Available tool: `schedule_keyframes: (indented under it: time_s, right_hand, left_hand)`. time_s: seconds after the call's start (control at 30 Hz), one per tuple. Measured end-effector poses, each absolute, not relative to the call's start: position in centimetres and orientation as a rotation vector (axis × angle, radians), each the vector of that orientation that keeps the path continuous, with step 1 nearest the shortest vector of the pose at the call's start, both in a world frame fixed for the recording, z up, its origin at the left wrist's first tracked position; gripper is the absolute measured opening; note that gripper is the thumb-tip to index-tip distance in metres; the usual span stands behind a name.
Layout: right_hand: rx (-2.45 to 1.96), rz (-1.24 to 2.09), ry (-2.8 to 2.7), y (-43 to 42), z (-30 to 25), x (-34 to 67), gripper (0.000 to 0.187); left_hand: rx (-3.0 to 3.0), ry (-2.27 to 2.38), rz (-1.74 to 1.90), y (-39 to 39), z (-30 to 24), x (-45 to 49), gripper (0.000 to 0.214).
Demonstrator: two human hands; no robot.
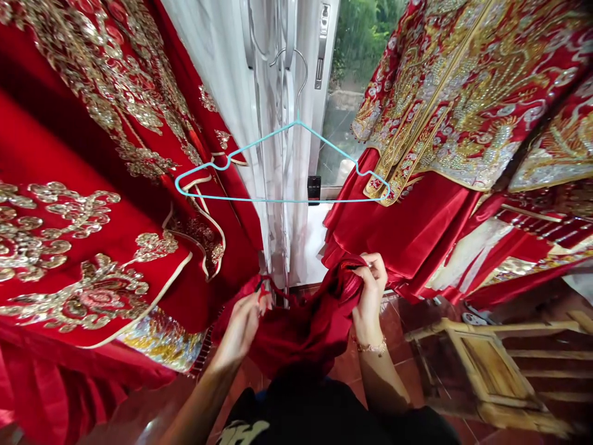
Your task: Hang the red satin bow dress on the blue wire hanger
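A dark red garment [301,334] is spread between my two hands, low in front of my body. My left hand [250,312] pinches its left edge, where a small dark strip shows by the fingers. Gathered folds of its right edge are gripped in my right hand [372,284], which has a bracelet at the wrist. The garment's lower part is hidden by my dark shirt. Above it hangs a bare light blue hanger [296,200] with a metal hook, apart from both hands.
Red embroidered garments [92,290] hang close on the left, and a red and gold embroidered jacket [430,123] on the right. A bamboo chair [491,364] stands at lower right. Behind the hanger are white curtains [208,68], a window [356,80] and a small black timer [314,189].
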State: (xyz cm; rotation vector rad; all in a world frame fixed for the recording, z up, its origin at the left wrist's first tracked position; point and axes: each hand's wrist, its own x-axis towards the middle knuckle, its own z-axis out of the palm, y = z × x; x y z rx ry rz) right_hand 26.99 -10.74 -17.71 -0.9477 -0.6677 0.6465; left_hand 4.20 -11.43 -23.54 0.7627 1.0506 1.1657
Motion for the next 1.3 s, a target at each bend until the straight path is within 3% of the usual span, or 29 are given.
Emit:
schedule_keyframes:
  time_s: [0.27, 0.5, 0.7, 0.93, 1.1, 1.2, 1.3]
  right_hand:
    - [-0.836, 1.041, -0.708, -13.4, -16.5, 23.2, 0.016]
    - [-0.712, 1.304, -0.719, -13.3, -17.8, 23.7, 0.016]
    - [-0.714, 1.32, -0.758, -12.8, -18.0, 23.5, 0.018]
    - [-0.987, 1.038, -0.901, -12.2, -18.4, 27.6, 0.022]
    - [-1.323, 0.423, -1.281, -13.7, -18.4, 28.7, 0.03]
    - [-1.299, 0.689, -1.645, -14.6, -18.5, 27.1, 0.013]
    - [-1.2, 1.023, -1.687, -14.6, -19.4, 25.2, 0.02]
  left_hand:
    - [1.339, 0.99, 1.306, -12.7, -21.1, 12.4, 0.027]
    - [1.351, 1.08, 1.21, -12.9, -22.0, 12.6, 0.018]
    - [1.15, 0.858, 1.178, -13.1, -21.3, 12.2, 0.038]
    - [0.581, 0.676, 1.247, -12.2, -21.2, 10.9, 0.042]
    - [0.511, 0.661, 1.347, -11.9, -21.4, 11.0, 0.045]
    - [0.696, 0.687, 1.332, -12.2, -21.7, 11.3, 0.047]
    - [0.961, 0.774, 1.336, -12.6, -21.6, 11.2, 0.045]
